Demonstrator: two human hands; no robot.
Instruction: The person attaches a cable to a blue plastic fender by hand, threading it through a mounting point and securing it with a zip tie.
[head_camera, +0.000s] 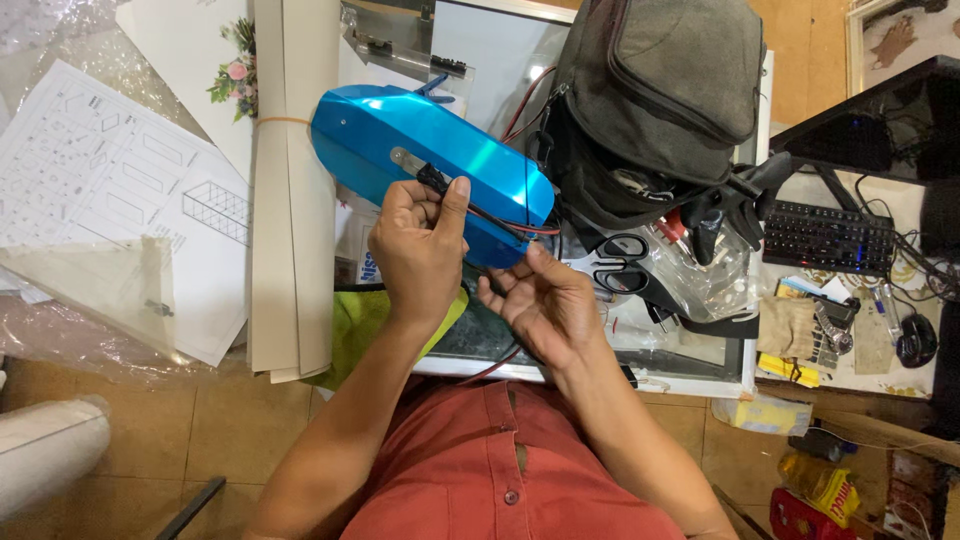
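Head view: crowded glass table (700, 362) w/ little free room; floor tiles below, keyboard (826, 236) at far right. Grey bag (660, 90) stands just right of blue case (430, 170), rolled paper (290, 200) close on its left. Left hand (418, 250) is closed, pinching black connector (433, 180) against the case. Right hand (545, 300) half open, fingertips touching red-black wires (505, 228) at the case's lower edge. Scissors (622, 262) lie near the right hand.

Left hand (418, 245) pinching black connector (432, 179), right hand (545, 300) under blue case (430, 165)
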